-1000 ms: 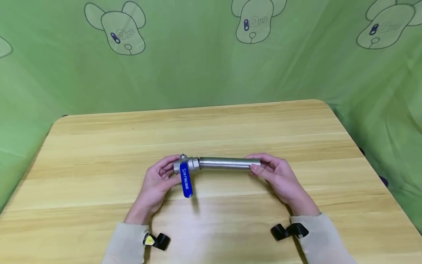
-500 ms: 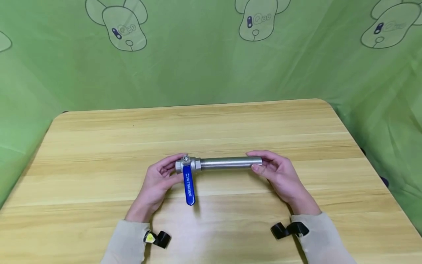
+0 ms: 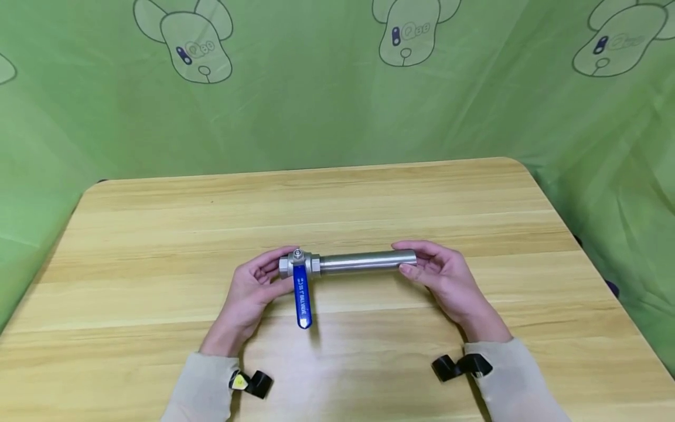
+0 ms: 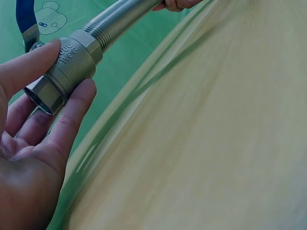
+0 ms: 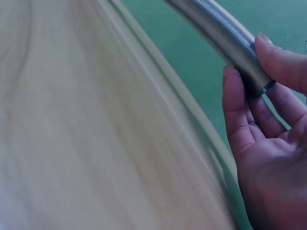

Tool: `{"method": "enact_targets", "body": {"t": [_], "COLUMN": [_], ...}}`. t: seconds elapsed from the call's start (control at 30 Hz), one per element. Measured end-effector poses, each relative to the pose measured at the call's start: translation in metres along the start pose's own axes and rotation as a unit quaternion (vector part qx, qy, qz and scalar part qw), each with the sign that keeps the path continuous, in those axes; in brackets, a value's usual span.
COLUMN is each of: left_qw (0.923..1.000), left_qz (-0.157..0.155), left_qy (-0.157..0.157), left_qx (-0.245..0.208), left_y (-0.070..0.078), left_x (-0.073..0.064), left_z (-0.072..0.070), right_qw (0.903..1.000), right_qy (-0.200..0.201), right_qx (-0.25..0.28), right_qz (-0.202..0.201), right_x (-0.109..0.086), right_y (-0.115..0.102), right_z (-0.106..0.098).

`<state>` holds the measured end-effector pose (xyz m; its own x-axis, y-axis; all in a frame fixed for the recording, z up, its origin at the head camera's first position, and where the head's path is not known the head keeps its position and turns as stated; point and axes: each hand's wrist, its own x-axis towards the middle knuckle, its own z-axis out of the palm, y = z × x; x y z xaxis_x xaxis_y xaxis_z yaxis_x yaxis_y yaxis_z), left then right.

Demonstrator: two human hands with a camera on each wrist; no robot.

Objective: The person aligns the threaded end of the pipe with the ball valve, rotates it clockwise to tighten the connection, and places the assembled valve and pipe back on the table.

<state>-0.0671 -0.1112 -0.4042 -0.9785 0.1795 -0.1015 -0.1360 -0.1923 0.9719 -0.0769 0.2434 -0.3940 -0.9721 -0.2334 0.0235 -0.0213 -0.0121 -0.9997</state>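
A silver ball valve with a blue lever handle is joined to a steel pipe, the two forming one straight piece held above the table. My left hand grips the valve body between thumb and fingers. In the left wrist view the valve's open hexagonal end faces the palm, and pipe thread shows where the pipe enters the valve. At the other end my right hand pinches the pipe's plain end between thumb and fingertips. The lever points toward the person, across the pipe.
The wooden table stretches below both hands. Green cloth with printed bear heads hangs behind it and at the sides. Black camera mounts sit at both sleeve cuffs.
The valve has rotated a little about the pipe's axis, so the lever looks longer and reaches lower than a second ago. Both hands keep their holds with hardly any shift.
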Motion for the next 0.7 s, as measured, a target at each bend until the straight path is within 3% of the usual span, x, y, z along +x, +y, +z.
{"method": "enact_targets", "body": {"t": [0.4, 0.7], "left_qw": [0.9992, 0.9992], "left_qz": [-0.018, -0.024], "left_qy": [0.018, 0.016], "left_qx": [-0.03, -0.03], "left_y": [0.001, -0.001], "left_x": [-0.001, 0.0], "left_z": [0.001, 0.0], "right_qw": [0.9995, 0.9962], "right_qy": [-0.012, 0.029], "right_qx": [0.024, -0.041], "right_qz": [0.018, 0.071], "right_x": [0.002, 0.002], "right_y": [-0.004, -0.007], "right_z": [0.007, 0.017]}}
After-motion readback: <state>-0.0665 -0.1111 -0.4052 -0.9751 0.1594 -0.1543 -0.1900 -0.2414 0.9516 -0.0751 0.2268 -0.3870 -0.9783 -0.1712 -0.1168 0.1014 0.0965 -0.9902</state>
